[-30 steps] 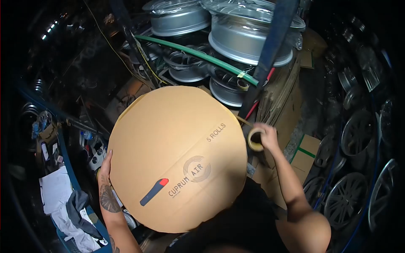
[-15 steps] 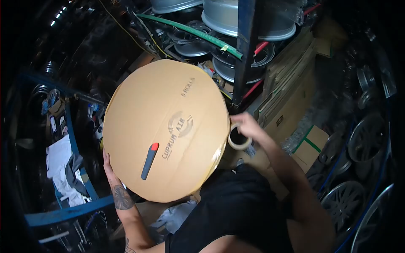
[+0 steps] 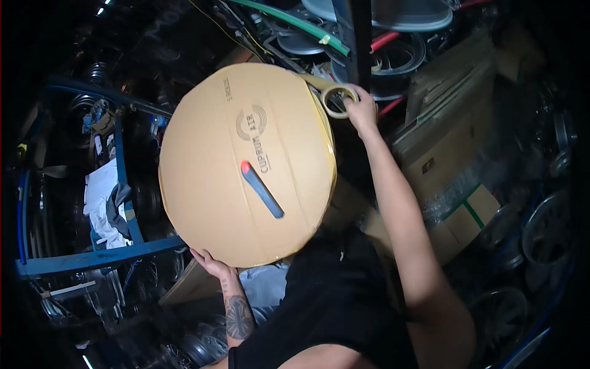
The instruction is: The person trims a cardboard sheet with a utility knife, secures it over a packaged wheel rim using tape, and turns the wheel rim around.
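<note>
A large round cardboard-covered package (image 3: 209, 154), printed "CUPRUM AIR", is held up in front of me, with clear yellowish tape round its rim. My left hand (image 3: 214, 264) supports its lower left edge, fingers partly hidden beneath it. A dark utility knife (image 3: 263, 192) with a red end lies flat on the cardboard. At the package's upper right, my right hand (image 3: 362, 112) is closed round a roll of packing tape (image 3: 327, 111). From the roll, a strip of tape (image 3: 313, 80) runs out to the package's top right edge.
Metal wheel rims (image 3: 393, 15) sit on a rack with a dark post (image 3: 352, 49) and a green hose (image 3: 295, 24). Flattened cardboard (image 3: 452, 129) leans at the right. A blue frame (image 3: 104, 261) with white papers (image 3: 101, 190) stands left.
The package has turned counterclockwise, the knife with it. My right hand has raised the tape roll from the package's right side to its upper right. My left hand now sits under the lower edge.
</note>
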`<state>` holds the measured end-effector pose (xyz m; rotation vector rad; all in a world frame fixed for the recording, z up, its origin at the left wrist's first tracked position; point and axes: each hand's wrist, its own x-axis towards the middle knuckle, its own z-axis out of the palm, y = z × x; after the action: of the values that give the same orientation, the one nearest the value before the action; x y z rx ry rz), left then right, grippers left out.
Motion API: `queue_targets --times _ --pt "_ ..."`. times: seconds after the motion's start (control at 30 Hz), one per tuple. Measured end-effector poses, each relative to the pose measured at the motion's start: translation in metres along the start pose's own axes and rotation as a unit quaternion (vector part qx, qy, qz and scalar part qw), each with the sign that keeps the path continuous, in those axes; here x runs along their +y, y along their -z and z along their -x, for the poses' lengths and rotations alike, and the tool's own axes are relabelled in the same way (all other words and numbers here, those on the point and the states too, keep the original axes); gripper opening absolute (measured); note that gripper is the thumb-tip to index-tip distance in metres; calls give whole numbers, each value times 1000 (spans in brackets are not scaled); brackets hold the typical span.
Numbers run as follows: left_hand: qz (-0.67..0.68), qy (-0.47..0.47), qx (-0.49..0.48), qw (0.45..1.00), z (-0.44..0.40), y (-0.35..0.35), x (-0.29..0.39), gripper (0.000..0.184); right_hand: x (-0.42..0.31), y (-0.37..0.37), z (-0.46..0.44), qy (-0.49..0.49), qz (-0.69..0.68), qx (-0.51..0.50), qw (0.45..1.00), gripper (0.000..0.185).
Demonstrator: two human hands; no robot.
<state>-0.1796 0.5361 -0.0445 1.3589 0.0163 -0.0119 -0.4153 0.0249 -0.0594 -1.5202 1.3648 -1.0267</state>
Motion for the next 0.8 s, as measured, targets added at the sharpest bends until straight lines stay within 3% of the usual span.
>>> queue_targets --times 0.07,0.17,0.23,0.33,0.4,0.43,0.47,0.5,0.6,0.63,0.67,0.73,0.8 --pt "12 13 12 1000 -4 1 0 61 2 -14 4 -44 25 -2 999 55" --pt "18 34 17 999 -17 -33 7 59 27 -35 -17 11 -67 11 998 58" --pt "-18 22 -3 1000 -42 -32 7 58 23 -23 -18 26 -70 -26 997 57" --pt "33 51 12 998 -64 -46 20 56 39 -3 -11 8 -108 -48 993 49" --pt "32 69 -19 997 -78 -36 17 56 21 49 25 -122 -173 -55 976 43" --pt "21 70 -31 997 -87 -25 13 56 30 69 47 -84 -194 -64 975 38" --pt "8 68 -43 997 -96 -16 13 56 45 85 73 -11 -173 -97 980 36" --pt "30 83 -9 996 -88 -29 23 57 79 97 105 -79 -130 -154 976 37" --pt "54 84 -27 995 -100 -16 18 59 4 50 265 -147 -163 -197 955 68" --pt "59 89 -25 994 -102 -18 22 59 12 40 273 -179 -255 -175 934 76" --pt "64 95 -36 993 -105 -23 24 58 21 42 265 -210 -271 -218 914 76" --pt "67 106 -60 990 -111 -27 31 56 10 54 218 -152 -204 -396 882 74" --pt "45 71 -52 995 -110 -37 26 54 3 50 194 -117 -166 -399 894 71"
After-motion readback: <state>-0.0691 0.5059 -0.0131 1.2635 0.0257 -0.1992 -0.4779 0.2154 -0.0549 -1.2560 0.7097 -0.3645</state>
